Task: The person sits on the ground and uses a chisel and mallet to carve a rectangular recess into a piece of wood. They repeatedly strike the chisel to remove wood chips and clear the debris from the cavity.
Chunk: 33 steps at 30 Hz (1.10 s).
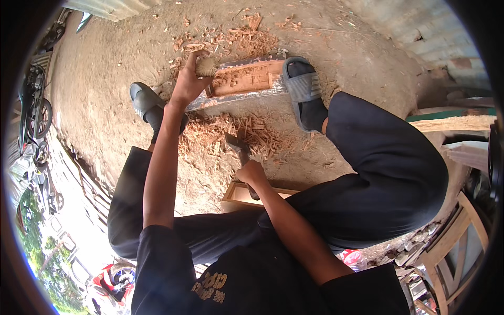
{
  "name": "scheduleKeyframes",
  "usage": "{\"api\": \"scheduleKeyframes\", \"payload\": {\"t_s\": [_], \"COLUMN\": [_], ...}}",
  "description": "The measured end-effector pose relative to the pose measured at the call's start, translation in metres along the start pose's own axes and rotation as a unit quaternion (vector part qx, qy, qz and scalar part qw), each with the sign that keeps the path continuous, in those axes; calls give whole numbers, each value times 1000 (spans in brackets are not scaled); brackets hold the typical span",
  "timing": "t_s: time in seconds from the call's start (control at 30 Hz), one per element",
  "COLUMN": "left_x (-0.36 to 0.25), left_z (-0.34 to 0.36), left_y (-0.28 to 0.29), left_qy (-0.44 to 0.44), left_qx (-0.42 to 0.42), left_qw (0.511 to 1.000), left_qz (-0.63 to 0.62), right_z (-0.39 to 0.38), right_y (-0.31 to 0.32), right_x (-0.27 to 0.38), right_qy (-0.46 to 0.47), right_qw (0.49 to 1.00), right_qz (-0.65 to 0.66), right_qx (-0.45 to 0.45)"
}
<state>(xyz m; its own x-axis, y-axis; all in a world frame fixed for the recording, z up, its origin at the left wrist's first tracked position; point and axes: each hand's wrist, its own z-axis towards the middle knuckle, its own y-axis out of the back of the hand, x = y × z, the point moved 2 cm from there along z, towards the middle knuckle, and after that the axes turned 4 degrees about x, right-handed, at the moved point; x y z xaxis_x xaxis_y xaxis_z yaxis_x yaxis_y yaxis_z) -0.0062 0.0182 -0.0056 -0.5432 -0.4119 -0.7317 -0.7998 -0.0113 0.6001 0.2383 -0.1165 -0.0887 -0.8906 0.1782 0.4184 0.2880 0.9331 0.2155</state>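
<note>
My left hand (190, 84) is at the left end of a hollowed wooden block (239, 98). Its thumb and forefinger curve round a round, tan piece (206, 66), whose kind I cannot make out. The block has a dark outside and a reddish recess with chips in it. My right hand (252, 172) is closed round the handle of a hammer-like tool (239, 145). The tool's dark head points away from me, above a heap of shavings (257, 134) on the near side of the block. The exact shape of the head is unclear.
My sandalled feet (302, 86) stand at both ends of the block. A shallow wooden box (242, 194) sits close to my legs. More shavings (252, 39) lie beyond the block. Corrugated sheets (420, 37) stand at the right, a wooden frame (446, 247) lower right, motorcycles (39, 110) at the left.
</note>
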Motion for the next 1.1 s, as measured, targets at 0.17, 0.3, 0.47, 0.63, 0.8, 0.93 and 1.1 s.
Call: {"api": "scheduleKeyframes", "payload": {"t_s": [0.17, 0.3, 0.47, 0.63, 0.8, 0.93, 1.1], "left_x": [36, 65, 58, 58, 62, 80, 77], "left_z": [13, 38, 31, 13, 5, 7, -4], "left_y": [-32, -42, -43, -45, -55, -45, -46], "left_qy": [-156, -18, -49, -39, -78, -44, -59], "left_qx": [-280, -136, -288, -345, -370, -355, -386], "left_qw": [947, 959, 945, 932, 918, 921, 914], "left_qz": [-13, -247, -150, -106, -121, -155, -113], "right_z": [2, 6, 6, 13, 1, 13, 9], "right_y": [0, -3, -3, -7, 3, -6, -2], "right_x": [-4, -8, -6, -12, -3, -14, -13], "right_qy": [2, 3, -8, -17, -40, -36, -68], "right_qw": [1000, 1000, 1000, 999, 999, 998, 985], "right_qz": [0, 3, -13, -1, -4, 47, 143], "right_qx": [26, 1, 3, 40, 28, 38, 70]}}
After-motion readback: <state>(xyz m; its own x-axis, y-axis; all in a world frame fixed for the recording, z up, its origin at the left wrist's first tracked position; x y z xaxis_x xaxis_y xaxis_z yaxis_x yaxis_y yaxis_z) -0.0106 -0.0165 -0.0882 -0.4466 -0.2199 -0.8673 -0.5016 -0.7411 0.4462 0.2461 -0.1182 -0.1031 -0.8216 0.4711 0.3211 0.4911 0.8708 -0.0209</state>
